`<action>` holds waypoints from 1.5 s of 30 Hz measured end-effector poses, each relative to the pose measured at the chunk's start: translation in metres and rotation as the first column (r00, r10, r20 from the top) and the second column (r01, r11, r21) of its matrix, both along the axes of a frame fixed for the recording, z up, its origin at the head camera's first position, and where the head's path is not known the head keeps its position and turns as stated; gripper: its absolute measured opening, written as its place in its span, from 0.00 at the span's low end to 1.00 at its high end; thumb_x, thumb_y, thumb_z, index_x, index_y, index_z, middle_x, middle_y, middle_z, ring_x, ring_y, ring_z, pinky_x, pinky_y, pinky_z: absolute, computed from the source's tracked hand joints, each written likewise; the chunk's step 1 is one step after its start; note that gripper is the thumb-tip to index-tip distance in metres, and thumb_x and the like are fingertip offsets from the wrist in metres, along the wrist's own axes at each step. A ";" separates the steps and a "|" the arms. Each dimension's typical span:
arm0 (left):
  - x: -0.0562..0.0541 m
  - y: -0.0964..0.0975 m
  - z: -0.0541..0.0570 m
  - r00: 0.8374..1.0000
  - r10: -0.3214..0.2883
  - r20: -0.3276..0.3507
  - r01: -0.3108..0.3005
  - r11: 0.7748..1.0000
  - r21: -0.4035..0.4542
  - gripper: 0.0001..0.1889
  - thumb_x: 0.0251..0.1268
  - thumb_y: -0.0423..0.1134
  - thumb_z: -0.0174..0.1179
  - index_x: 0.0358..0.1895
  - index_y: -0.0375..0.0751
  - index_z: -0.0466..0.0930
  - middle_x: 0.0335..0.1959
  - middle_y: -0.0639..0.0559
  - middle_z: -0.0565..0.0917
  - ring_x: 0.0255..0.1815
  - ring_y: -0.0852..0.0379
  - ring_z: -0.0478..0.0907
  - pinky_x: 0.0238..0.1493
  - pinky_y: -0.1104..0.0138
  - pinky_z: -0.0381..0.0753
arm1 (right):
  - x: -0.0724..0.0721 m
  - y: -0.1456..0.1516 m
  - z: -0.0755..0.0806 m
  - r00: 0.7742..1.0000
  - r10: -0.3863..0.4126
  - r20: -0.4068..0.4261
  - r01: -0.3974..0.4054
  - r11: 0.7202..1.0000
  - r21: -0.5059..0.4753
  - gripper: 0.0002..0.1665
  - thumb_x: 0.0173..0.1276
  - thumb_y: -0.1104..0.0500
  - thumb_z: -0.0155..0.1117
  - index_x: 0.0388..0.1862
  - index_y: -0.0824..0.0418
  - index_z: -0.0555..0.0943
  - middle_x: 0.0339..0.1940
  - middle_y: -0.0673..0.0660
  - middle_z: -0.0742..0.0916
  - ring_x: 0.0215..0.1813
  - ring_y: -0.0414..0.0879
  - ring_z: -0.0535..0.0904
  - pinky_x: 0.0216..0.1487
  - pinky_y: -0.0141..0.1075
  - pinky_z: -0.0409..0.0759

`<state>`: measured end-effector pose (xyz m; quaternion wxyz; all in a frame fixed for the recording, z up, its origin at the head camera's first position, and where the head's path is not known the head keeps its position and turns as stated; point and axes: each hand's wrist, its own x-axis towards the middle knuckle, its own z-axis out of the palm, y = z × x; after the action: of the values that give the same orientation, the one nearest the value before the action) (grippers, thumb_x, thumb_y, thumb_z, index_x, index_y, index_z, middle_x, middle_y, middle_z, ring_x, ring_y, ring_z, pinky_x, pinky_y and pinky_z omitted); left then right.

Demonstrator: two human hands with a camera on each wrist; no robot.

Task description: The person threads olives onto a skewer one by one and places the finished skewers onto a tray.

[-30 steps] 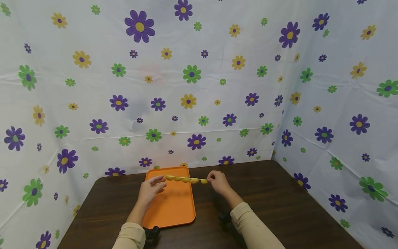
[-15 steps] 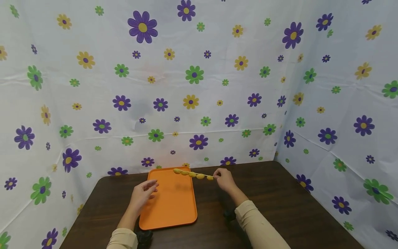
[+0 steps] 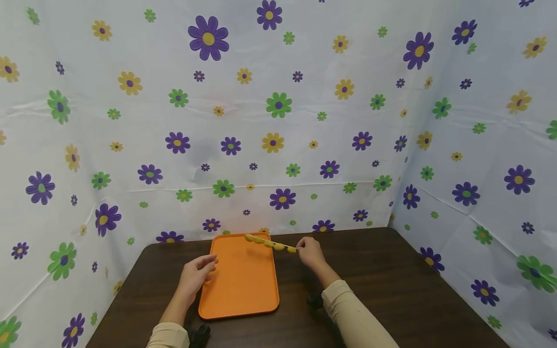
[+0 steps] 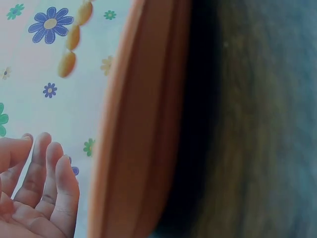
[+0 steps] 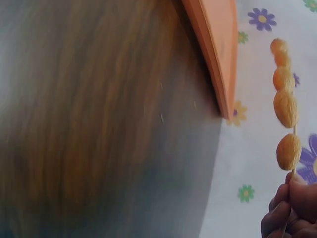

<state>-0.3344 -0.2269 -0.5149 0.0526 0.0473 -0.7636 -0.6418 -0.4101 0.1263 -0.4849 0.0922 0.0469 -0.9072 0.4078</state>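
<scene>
A thin skewer threaded with several oval golden-yellow pieces (image 3: 279, 247) is held by my right hand (image 3: 311, 252), which pinches its bare right end between thumb and fingers. In the head view the skewer slants up to the left, over the far right part of an orange tray (image 3: 241, 285). The right wrist view shows the pieces (image 5: 286, 106) in a row above the gripping fingers. My left hand (image 3: 196, 275) is over the tray's left edge, its fingers loosely bent and holding nothing. In the left wrist view, that hand (image 4: 39, 193) is apart from the skewer.
The tray lies on a dark brown wooden table (image 3: 370, 280), left of its middle. White cloth (image 3: 243, 159) with purple, green and yellow flowers hangs behind the table and along its right side. A black wrist device (image 3: 315, 300) shows below the right forearm.
My left hand has come away from the skewer's left end and moved left and towards me. That end has tipped up, while my right hand keeps its pinch. The head view has shifted slightly left.
</scene>
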 end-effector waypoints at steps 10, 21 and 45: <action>0.003 -0.004 0.000 1.000 -0.001 -0.001 0.001 0.999 -0.039 0.21 0.79 0.41 0.55 0.66 0.32 0.76 0.61 0.35 0.81 0.55 0.42 0.80 0.54 0.56 0.86 | 0.003 -0.041 -0.008 0.994 -0.058 0.093 0.053 0.997 0.052 0.12 0.68 0.67 0.60 0.23 0.60 0.80 0.23 0.53 0.80 0.24 0.46 0.73 0.25 0.37 0.75; 0.003 -0.005 -0.002 1.000 -0.002 -0.003 0.001 1.000 -0.027 0.20 0.80 0.40 0.55 0.66 0.33 0.76 0.61 0.35 0.80 0.55 0.42 0.80 0.50 0.58 0.87 | 0.009 -0.072 -0.017 0.984 -0.087 0.158 0.073 0.993 0.093 0.30 0.69 0.69 0.58 0.08 0.54 0.62 0.09 0.49 0.65 0.14 0.43 0.61 0.14 0.32 0.60; 0.016 -0.014 -0.004 1.000 -0.008 0.003 0.008 1.000 -0.022 0.19 0.79 0.38 0.55 0.66 0.31 0.76 0.61 0.35 0.81 0.55 0.43 0.81 0.53 0.56 0.86 | 0.054 -0.130 -0.014 0.986 0.032 0.165 -0.080 0.952 0.294 0.20 0.67 0.56 0.73 0.15 0.56 0.79 0.17 0.49 0.77 0.19 0.44 0.69 0.18 0.34 0.67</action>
<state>-0.3185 -0.2406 -0.5194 0.0495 0.0444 -0.7709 -0.6335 -0.3560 -0.0036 -0.4989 0.0001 0.0536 -0.9612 0.2705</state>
